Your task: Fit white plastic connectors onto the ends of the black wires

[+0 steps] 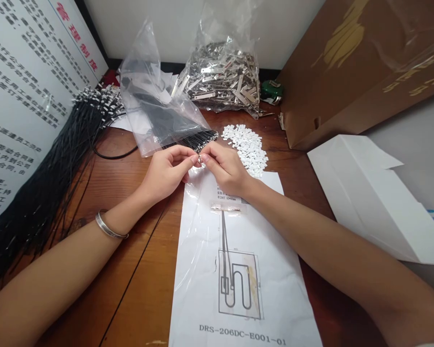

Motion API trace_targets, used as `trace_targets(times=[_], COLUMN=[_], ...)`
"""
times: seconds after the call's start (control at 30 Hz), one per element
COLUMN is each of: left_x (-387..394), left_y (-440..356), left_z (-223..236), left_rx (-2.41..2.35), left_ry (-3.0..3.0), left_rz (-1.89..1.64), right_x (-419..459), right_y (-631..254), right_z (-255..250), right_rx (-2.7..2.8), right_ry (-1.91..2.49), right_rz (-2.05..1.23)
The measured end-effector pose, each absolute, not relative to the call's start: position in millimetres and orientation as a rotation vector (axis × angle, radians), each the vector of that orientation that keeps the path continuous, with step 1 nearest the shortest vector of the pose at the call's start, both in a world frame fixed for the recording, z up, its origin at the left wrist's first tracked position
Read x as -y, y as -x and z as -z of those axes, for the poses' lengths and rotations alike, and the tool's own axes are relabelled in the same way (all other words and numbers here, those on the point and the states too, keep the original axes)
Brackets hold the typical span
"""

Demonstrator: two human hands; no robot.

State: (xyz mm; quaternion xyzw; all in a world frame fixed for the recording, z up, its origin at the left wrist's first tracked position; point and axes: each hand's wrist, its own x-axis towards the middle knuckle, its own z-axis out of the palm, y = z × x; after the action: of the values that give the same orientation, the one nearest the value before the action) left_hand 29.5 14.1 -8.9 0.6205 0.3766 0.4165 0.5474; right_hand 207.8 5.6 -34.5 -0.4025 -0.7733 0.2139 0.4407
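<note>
My left hand (168, 171) and my right hand (224, 168) meet at the fingertips above the top of a printed drawing sheet (238, 270). Both pinch a small shiny part (199, 159) between them; it is too small to name. A silver bangle (110, 227) sits on my left wrist. Just beyond my fingers lies a bundle of thin black wires (198, 140) coming out of a clear plastic bag (155, 111). A heap of small white plastic pieces (249, 144) lies right of my right hand. A small metal strip (226, 208) rests on the sheet.
A clear bag of metal clips (220, 82) stands at the back. A large bundle of black wires (47, 183) runs along the left by a printed board (18, 96). A brown carton (358, 62) and a white box (369, 193) fill the right. A green object (272, 90) sits behind.
</note>
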Motion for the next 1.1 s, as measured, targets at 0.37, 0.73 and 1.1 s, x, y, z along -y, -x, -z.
trace_targets(times=[0.37,0.73,1.1], left_x=[-16.5,-16.8,-15.6], left_y=[-28.0,-27.3,-29.2], left_z=[7.9,10.1,5.7], left_rx=[-0.875,-0.882,-0.957], left_ry=[-1.380,-1.341,-1.281], left_rz=[-0.923,-0.896,-0.845], right_x=[-5.3,-5.2,-3.0], right_y=[-207.6,-206.9,-206.2], right_z=[35.2,33.6,29.8], right_rx=[1.933,1.975,2.034], right_ry=[1.017,1.025,1.088], right_rz=[-0.506,-0.503,-0.487])
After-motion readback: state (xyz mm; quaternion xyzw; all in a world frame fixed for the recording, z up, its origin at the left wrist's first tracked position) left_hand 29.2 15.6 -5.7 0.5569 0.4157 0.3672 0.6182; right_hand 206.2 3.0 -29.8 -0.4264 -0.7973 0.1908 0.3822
